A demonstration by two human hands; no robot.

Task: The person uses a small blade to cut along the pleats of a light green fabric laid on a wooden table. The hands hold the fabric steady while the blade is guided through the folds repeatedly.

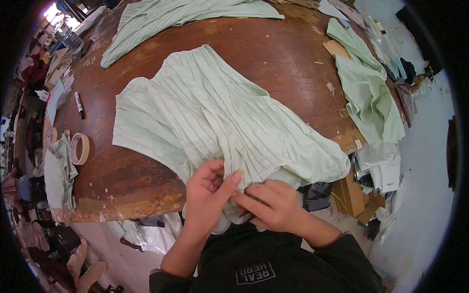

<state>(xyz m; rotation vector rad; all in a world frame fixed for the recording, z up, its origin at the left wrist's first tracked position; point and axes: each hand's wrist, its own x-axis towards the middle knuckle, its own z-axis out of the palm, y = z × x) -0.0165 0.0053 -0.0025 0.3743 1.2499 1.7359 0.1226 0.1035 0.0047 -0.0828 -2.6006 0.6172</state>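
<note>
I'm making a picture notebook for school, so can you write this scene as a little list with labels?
Left hand: pinching pleated pale green cloth
Right hand: curled close by, small dark item among its fingers
Surface: worn brown table
Left side: tape roll, marker
Far side: another pale green piece
Right side: draped green fabric

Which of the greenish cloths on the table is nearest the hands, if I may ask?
The middle cloth, gripped by the left hand with the right hand alongside; the far cloth, right cloth and left cloth lie away from both hands.
</note>
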